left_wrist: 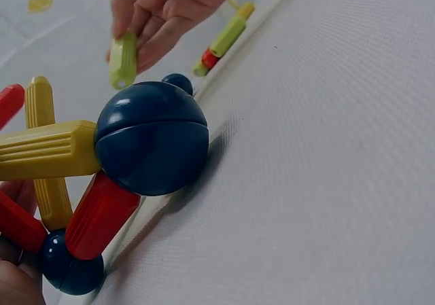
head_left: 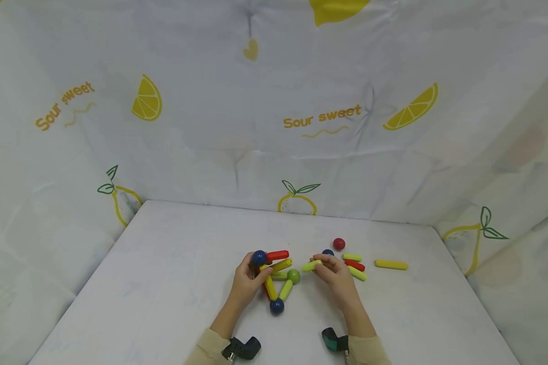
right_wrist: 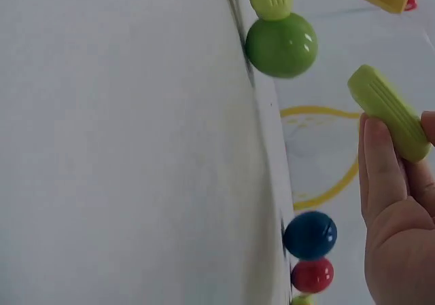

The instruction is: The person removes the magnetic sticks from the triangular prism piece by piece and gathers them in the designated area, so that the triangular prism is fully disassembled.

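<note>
My left hand (head_left: 245, 281) grips a built frame of plastic rods and balls at its left side. The frame joins blue balls (head_left: 276, 306), a green ball (head_left: 294, 276), a yellow rod (head_left: 269, 283), light green rods (head_left: 285, 290) and red rods (left_wrist: 102, 217). A red rod (head_left: 277, 255) and another yellow rod (head_left: 281, 265) stick out toward the right from its upper part. Between thumb and fingers, my right hand (head_left: 340, 279) pinches a short light green rod (right_wrist: 389, 111), held apart from the frame, to the right of the green ball.
Beyond my right hand lie a red ball (head_left: 339, 244), a blue ball (head_left: 328, 252), light green rods (head_left: 352, 257) and a red rod (head_left: 354, 264). Farther right is a loose yellow rod (head_left: 391, 264). A lemon-print cloth (head_left: 219, 126) hangs behind the white table (head_left: 141, 284).
</note>
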`<state>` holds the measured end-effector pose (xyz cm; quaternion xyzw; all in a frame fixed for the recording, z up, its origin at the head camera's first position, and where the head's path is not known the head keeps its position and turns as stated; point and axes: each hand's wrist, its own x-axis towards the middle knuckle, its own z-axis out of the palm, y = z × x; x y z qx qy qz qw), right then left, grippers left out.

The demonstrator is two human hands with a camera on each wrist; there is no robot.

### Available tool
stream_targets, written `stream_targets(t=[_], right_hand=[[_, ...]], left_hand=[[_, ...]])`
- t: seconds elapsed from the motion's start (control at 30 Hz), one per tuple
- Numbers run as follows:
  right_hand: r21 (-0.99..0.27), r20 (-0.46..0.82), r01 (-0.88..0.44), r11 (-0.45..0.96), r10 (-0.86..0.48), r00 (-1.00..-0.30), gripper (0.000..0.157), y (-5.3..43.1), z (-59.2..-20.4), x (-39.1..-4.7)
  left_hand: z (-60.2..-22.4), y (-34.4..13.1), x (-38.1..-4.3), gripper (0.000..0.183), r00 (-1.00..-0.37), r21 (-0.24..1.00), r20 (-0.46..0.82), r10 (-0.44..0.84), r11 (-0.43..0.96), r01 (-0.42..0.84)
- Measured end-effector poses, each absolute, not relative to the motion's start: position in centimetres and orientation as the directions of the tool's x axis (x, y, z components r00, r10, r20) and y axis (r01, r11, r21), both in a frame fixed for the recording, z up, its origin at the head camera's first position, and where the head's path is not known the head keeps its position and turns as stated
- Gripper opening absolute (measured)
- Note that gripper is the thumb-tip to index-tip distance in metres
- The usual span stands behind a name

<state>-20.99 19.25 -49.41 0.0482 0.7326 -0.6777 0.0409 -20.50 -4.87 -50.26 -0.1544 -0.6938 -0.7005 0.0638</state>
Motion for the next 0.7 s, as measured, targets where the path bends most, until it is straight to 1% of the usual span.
stream_targets(t=[0.1, 0.17, 0.27, 0.33, 0.43, 0.53, 0.63, 0.7], right_hand=[[-0.992, -0.118, 0.121, 0.048, 0.047, -0.992, 0.035, 21.2, -49.3, -20.3], [-0.991, -0.111, 0.116, 0.063, 0.076, -0.991, 0.037, 22.6, -49.4, -19.8], [-0.978, -0.129, 0.149, 0.144, 0.138, -0.982, 0.040, 24.6, -49.8, -19.2], [-0.955, -0.170, 0.209, 0.209, 0.187, -0.968, 0.043, 25.8, -50.1, -18.8], [-0.924, -0.210, 0.276, 0.264, 0.252, -0.945, 0.046, 26.9, -50.7, -18.6], [-0.898, -0.194, 0.294, 0.326, 0.307, -0.932, 0.045, 27.6, -51.2, -18.5], [-0.861, -0.138, 0.286, 0.420, 0.348, -0.927, 0.039, 27.9, -51.7, -18.4], [-0.845, -0.106, 0.278, 0.458, 0.366, -0.925, 0.035, 28.1, -51.9, -18.4]], left_hand=[[-50.2, -4.8, -20.5, 0.036, -0.941, 0.951, 0.310, 0.133, -0.029, 0.309], [-50.2, -4.8, -20.5, 0.036, -0.941, 0.951, 0.308, 0.137, -0.030, 0.307], [-50.3, -4.9, -20.6, 0.036, -0.943, 0.952, 0.305, 0.137, -0.021, 0.305], [-50.4, -4.9, -20.7, 0.036, -0.945, 0.954, 0.299, 0.134, -0.012, 0.300], [-50.5, -4.9, -20.7, 0.036, -0.950, 0.958, 0.286, 0.124, -0.003, 0.288], [-50.5, -4.9, -20.7, 0.036, -0.955, 0.962, 0.274, 0.118, -0.008, 0.275], [-50.6, -4.9, -20.8, 0.036, -0.957, 0.964, 0.264, 0.117, -0.013, 0.264], [-50.6, -4.9, -20.8, 0.036, -0.959, 0.966, 0.258, 0.114, -0.013, 0.258]])
